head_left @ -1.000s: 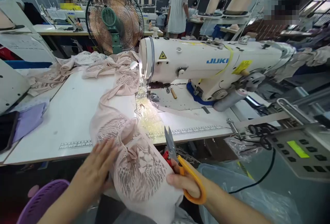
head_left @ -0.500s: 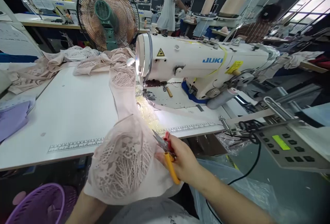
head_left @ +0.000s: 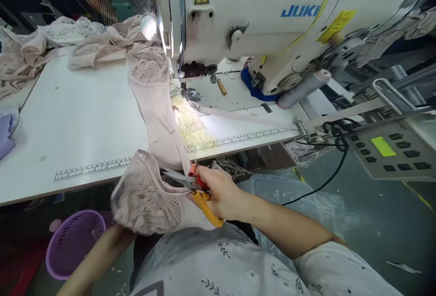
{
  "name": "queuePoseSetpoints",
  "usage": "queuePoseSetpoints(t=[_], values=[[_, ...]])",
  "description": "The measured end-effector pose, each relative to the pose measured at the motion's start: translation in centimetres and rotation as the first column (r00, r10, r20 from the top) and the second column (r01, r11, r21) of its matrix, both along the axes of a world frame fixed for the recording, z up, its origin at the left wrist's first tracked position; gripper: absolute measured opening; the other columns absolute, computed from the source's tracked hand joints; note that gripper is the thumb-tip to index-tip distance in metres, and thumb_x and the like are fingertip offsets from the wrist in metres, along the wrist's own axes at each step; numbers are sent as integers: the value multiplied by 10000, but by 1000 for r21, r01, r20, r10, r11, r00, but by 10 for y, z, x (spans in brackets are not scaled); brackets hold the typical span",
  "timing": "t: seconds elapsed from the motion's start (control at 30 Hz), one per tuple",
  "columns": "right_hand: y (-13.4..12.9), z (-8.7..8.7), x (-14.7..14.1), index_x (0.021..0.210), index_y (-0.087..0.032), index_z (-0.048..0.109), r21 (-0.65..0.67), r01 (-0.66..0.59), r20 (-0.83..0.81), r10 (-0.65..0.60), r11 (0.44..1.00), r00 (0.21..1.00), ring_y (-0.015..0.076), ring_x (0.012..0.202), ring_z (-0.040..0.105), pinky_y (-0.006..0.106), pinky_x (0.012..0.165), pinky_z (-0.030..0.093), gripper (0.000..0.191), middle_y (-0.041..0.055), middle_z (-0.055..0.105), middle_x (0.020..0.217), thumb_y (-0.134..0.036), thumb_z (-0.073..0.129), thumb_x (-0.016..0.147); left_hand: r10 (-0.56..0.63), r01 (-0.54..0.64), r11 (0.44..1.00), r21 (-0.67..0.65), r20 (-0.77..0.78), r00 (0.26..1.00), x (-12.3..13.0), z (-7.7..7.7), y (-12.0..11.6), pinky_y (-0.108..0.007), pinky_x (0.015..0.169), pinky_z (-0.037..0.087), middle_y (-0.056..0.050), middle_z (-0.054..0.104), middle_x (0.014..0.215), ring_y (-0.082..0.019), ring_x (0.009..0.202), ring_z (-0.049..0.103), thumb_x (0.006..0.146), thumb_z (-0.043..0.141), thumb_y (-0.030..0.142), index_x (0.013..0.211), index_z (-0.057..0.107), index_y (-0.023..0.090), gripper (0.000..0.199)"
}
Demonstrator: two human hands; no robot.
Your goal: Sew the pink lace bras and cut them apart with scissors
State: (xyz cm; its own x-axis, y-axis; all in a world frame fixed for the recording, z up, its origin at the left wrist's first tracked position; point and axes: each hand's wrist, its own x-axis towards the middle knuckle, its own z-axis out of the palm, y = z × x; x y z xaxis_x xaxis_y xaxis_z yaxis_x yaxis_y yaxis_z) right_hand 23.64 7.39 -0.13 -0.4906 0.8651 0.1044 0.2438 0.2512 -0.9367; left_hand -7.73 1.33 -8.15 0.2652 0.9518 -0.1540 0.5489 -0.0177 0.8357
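A beige lace bra [head_left: 150,205] hangs over the table's front edge, its band running back toward the sewing machine's needle. My left hand [head_left: 120,237] is beneath the near cup and holds it up; the cloth covers its fingers. In my right hand [head_left: 221,191] is a pair of scissors [head_left: 202,203] with one red and one orange handle. The blades point left, parted, along the inner edge of the cup, and partly behind the fabric. Whether they touch thread or cloth I cannot tell.
The white sewing machine [head_left: 259,18] stands at the back of the table [head_left: 91,118]. More beige lace pieces [head_left: 98,41] lie at the back left. A control box [head_left: 391,146] juts out on the right. Below are a purple basket [head_left: 73,241] and a clear plastic bin [head_left: 272,187].
My view has tipped downward and come closer to the machine. The near cup is now turned and folded over, and the scissors have moved left to its edge.
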Motion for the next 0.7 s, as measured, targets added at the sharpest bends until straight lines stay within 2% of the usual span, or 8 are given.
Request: queuePoseSetpoints(t=[0.07, 0.13, 0.2, 0.27, 0.4, 0.47, 0.57, 0.7], values=[[-1, -4, 1, 825, -204, 410, 2, -48, 41, 48, 999, 998, 113, 650, 475, 234, 613, 443, 188, -5, 519, 778, -209, 554, 705, -66, 66, 998, 0, -107, 992, 2, 25, 2, -236, 613, 586, -5, 757, 812, -235, 720, 718, 748, 660, 335, 864, 746, 291, 151], [-3, -6, 1, 804, -207, 395, -16, -79, 80, 80, 997, 994, 115, 639, 470, 233, 599, 439, 186, -10, 504, 753, -223, 554, 709, -126, 153, 978, 145, -181, 976, 14, 55, 6, -193, 641, 567, 4, 753, 849, -195, 733, 713, 773, 629, 295, 905, 725, 291, 163], [-5, -4, 0, 773, -211, 373, -30, -87, 79, 89, 996, 993, 108, 617, 455, 223, 570, 430, 188, -12, 489, 739, -248, 552, 730, -161, 207, 919, 336, -159, 974, 35, 79, 12, -177, 701, 547, 10, 738, 898, -160, 781, 697, 812, 575, 209, 988, 684, 291, 223], [-8, 0, 0, 761, -213, 359, -45, -89, 52, 91, 995, 994, 97, 591, 436, 209, 541, 417, 204, -18, 481, 728, -270, 555, 752, -157, 215, 831, 514, -154, 976, 61, 93, 21, -215, 813, 525, -15, 716, 996, -159, 897, 671, 830, 527, 116, 1092, 636, 268, 322], [-14, 7, 3, 792, -209, 387, -51, -111, 51, 113, 993, 992, 89, 579, 426, 191, 521, 399, 168, -28, 487, 722, -208, 549, 750, -256, 342, 669, 660, -228, 939, 95, 94, 44, -318, 875, 505, -64, 716, 978, -200, 983, 633, 864, 474, 90, 1027, 652, 195, 263], [-16, 7, 6, 791, -207, 394, -40, -117, 73, 119, 992, 990, 89, 588, 431, 190, 528, 400, 167, -28, 491, 722, -179, 549, 737, -334, 432, 681, 590, -275, 902, 99, 90, 51, -304, 800, 521, -59, 719, 900, -191, 888, 646, 894, 436, 127, 974, 672, 185, 256], [-17, 6, 10, 783, -205, 391, -53, -110, 77, 114, 993, 990, 85, 580, 420, 186, 514, 393, 176, -30, 487, 718, -175, 557, 732, -459, 525, 743, 416, -255, 851, 96, 85, 53, -289, 776, 512, -67, 705, 963, -181, 867, 638, 920, 417, 170, 1055, 659, 189, 279], [-17, 6, 9, 777, -203, 395, -76, -117, 37, 120, 990, 992, 80, 557, 389, 179, 480, 365, 164, -34, 467, 700, -192, 556, 751, -499, 536, 773, 339, -196, 844, 91, 80, 51, -279, 765, 494, -73, 691, 966, -182, 882, 621, 918, 431, 169, 1082, 647, 193, 272]])
